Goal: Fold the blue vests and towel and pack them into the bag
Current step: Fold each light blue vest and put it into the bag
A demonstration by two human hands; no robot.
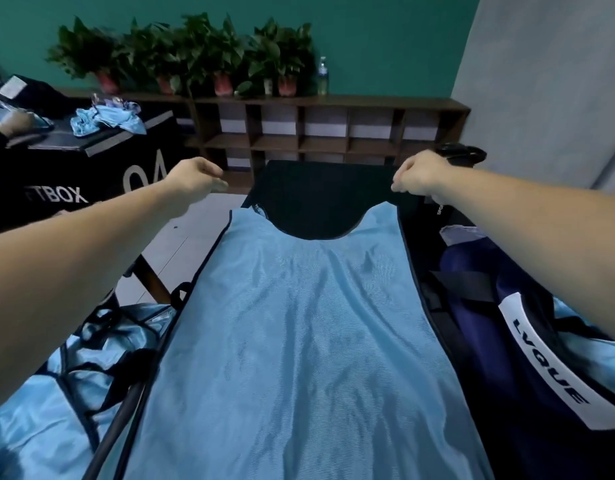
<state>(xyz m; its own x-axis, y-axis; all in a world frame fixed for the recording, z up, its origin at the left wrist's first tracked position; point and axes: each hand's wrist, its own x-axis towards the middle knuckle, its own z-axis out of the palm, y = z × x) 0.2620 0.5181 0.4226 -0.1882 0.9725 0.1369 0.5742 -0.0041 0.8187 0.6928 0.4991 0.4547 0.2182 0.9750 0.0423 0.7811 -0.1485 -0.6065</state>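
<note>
Navy bag [548,358] (contents hidden) beside the spread vest [299,323]; left grip [195,178] clenched empty, right grip [420,178] hold unclear.

Vest [299,341] spread flat on the table [320,188] at centre, bag [541,341] just beside it on the right, heap of vests [56,393] on the left, box [91,174] behind that, shelf unit [316,133] against the back wall, potted plants [195,57] and bottle [322,76] on top.
</note>
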